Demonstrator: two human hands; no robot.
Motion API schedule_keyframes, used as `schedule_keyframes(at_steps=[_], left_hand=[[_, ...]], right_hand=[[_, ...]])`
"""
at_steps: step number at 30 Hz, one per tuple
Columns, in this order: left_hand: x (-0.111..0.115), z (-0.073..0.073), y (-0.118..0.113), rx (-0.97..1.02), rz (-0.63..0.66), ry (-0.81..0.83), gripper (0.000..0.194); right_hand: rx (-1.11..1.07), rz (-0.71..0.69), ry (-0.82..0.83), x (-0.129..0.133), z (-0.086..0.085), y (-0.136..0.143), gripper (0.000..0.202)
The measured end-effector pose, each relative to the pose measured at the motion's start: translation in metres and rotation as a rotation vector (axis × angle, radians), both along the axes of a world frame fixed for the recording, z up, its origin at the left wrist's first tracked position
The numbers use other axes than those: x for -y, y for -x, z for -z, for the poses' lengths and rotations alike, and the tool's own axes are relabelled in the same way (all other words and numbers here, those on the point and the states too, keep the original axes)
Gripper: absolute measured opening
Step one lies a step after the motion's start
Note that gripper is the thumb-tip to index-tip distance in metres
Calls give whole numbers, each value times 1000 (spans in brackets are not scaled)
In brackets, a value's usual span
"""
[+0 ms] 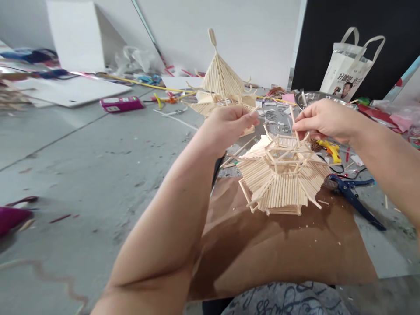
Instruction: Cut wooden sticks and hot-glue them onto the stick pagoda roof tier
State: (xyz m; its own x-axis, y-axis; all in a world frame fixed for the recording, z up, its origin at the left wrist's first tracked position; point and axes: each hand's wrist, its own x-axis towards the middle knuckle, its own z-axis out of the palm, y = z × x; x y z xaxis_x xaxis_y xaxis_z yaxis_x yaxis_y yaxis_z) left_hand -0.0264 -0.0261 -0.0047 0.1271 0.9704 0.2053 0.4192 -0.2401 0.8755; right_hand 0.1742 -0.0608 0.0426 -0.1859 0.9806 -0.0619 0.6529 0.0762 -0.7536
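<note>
Pagoda-shaped roof model of pale wooden sticks (pixel 282 179) stands upright, the centre of the dial here, over a creased brown paper sheet (pixel 282 258) that spreads toward six o'clock, below it in view. Its sloping panels of close-set rods fan out around an open stick frame (pixel 285 155) on top. At one o'clock, the right hand (pixel 318 122) has its grip pinched on a thin, upright pale stick (pixel 293 117), whose lower end is at the far side of the frame; whether it touches there cannot be told. At ten o'clock, the left hand (pixel 232 124) is raised with its fingers curled; whether its grip holds anything cannot be told. Beyond it, toward eleven o'clock, rises a second pale stick model with a tall pointed roof (pixel 221 74). A yellow glue gun with a dark cable (pixel 331 149) lies at two o'clock, and a dark-blue hand cutter (pixel 356 199) between three and four. Toward one o'clock, farther off, a white printed carrier bag (pixel 344 70) stands by a shiny metal bowl (pixel 300 100).
</note>
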Motion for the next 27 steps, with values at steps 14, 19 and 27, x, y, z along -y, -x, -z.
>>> schedule_keyframes(at_steps=[14,19,27], left_hand=[[0,19,-15,2,227,-46,15],[5,16,-15,-6,279,-46,18],[4,19,-17,-26,343,-19,22]], right_hand=[[275,-142,240,-7,-1,12,31],[214,-199,271,-11,4,11,31],[191,-154,277,-14,7,12,32]])
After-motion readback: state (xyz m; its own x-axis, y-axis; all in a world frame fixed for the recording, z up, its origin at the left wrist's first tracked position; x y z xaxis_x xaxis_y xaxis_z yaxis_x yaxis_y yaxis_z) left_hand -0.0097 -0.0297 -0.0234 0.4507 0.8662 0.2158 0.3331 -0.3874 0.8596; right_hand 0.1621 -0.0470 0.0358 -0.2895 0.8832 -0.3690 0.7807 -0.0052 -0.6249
